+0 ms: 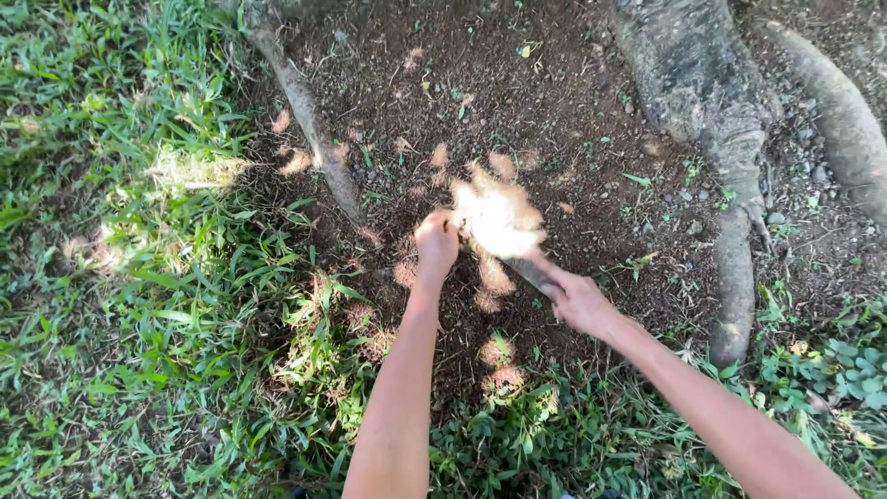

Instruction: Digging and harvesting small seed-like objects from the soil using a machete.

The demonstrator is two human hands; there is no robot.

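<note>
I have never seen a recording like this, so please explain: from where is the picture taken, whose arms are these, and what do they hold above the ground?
There is one picture, taken by a camera worn on a person's head, looking down. So both bare arms belong to that person.

The left hand is closed on the edge of a pale, fibrous clump, brightly lit by the sun; it looks like a coconut husk, but the glare hides its details. The right hand has its grip around a dark handle that runs up under the clump; whatever is at its end is hidden.

Below is bare dark soil, with small pieces of fibre scattered on it. Thick tree roots cross the soil on the right, a thinner root on the left. Grass grows on the left and at the bottom.
</note>
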